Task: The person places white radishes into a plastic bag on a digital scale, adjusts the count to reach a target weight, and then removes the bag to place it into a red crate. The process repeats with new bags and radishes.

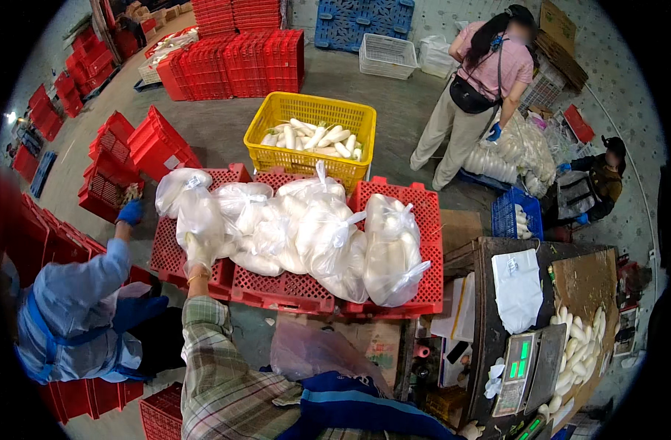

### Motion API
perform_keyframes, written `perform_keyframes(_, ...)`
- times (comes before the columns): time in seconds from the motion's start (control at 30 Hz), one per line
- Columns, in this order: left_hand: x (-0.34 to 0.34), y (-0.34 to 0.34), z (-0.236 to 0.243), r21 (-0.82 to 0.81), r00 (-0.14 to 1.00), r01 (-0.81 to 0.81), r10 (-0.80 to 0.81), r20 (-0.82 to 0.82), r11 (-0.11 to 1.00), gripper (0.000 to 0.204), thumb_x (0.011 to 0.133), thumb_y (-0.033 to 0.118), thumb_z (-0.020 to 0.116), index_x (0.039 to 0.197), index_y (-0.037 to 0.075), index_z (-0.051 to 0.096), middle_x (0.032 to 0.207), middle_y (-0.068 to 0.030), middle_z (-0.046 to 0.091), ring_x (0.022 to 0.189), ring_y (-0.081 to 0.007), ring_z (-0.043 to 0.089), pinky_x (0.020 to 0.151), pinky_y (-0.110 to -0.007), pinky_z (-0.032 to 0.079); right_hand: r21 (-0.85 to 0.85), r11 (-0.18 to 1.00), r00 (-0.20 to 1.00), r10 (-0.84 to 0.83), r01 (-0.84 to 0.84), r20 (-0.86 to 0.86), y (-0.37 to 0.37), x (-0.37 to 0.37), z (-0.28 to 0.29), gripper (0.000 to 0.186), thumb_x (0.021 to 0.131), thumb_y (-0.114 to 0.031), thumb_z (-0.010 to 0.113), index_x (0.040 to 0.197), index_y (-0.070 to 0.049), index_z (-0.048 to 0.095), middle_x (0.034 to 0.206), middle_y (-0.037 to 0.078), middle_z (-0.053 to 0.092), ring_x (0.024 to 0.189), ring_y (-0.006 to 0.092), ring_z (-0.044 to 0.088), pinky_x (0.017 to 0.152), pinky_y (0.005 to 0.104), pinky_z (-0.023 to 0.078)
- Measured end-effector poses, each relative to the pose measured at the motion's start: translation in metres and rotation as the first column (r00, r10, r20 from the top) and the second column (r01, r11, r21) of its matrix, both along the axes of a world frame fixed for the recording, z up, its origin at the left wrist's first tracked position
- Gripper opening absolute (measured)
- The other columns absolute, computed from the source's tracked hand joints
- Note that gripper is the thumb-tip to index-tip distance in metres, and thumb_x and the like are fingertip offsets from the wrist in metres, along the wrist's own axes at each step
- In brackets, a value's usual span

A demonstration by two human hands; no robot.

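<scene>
**A:** What did the person's left hand (198, 251) have hold of?

**B:** In a pale glove, it was closed around the lower part of a clear plastic bag (198, 216) packed with long white radishes. The bag was thin, glossy and wrinkled, knotted at the top, and it bulged in a rounded lump. It stood at the left end of a row of upturned red crates (291, 290), near their front edge.

**A:** And the right hand?

**B:** It was out of view, so I could not tell how it stood.

**A:** What lay around that bag?

**B:** More knotted bags (328, 235) of the same white roots, touching one another, covered the crates' latticed plastic tops through to the right end. Behind the crates' back edge sat a yellow mesh basket (313, 117) with loose radishes inside. At the left, a co-worker in a blue coat (71, 308) reached a blue-gloved hand (130, 213) toward more red crates. To the right stood a dark bench (489, 293) bearing a digital scale (517, 370) with a green display, and loose radishes (577, 345) on cardboard.
</scene>
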State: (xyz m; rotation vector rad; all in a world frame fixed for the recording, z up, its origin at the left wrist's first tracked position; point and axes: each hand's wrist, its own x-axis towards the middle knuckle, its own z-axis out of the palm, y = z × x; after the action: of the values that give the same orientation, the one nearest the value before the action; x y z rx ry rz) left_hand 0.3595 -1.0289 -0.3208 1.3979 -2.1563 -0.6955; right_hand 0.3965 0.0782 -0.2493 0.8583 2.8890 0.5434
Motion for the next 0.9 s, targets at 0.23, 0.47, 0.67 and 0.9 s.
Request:
perform_keyframes(0.23,-0.077,0.099,0.088,0.087,0.947,0.093,-0.115,0.299,0.992,0.073,0.089,0.040,0.060,0.143,-0.005,0.040,0.149,-0.0318,0.034,0.140,-0.0408,0.033,0.116,-0.039,0.027,-0.121,0.920,0.928,-0.373,0.372,0.013,-0.046,-0.003,0.026,0.048,0.098,-0.032,0.043,0.139,-0.008,0.046,0.137,0.018,0.046,0.128,0.0318,0.044,0.098,0.0458,0.045)
perform_keyframes(0.47,-0.160,0.310,0.115,-0.025,0.833,0.542,-0.541,-0.113,0.840,0.096,0.083,0.032,0.072,0.154,0.000,0.017,0.154,-0.0354,0.017,0.145,-0.0459,0.019,0.118,-0.047,0.021,-0.271,0.916,0.890,-0.367,0.296,-0.272,-0.132,-0.014,0.105,0.057,0.101,-0.031,0.049,0.141,0.008,0.042,0.142,0.027,0.046,0.132,0.0375,0.046,0.108,0.0429,0.041)
perform_keyframes(0.67,-0.186,0.516,0.164,0.355,0.323,0.927,-0.732,-0.599,0.118,0.066,0.092,0.017,0.064,0.148,-0.004,0.033,0.151,-0.0234,0.037,0.140,-0.0299,0.036,0.116,-0.038,0.027,-0.344,0.928,0.759,-0.325,0.141,-0.565,-0.114,0.000,0.081,0.048,0.096,-0.027,0.056,0.135,0.001,0.053,0.135,0.021,0.056,0.127,0.0365,0.051,0.108,0.0417,0.039)
perform_keyframes(0.9,-0.135,0.746,0.261,0.164,-0.609,0.596,-0.576,-0.545,-0.786,0.041,0.100,0.022,0.053,0.137,0.004,0.053,0.139,-0.0156,0.055,0.126,-0.0256,0.054,0.108,-0.035,0.040,-0.365,0.657,0.750,0.610,-0.659,-0.255,-0.197,-0.025,0.141,0.029,0.098,-0.023,0.043,0.120,-0.014,0.059,0.072,0.016,0.064,0.054,0.0315,0.064,0.040,0.0417,0.046)
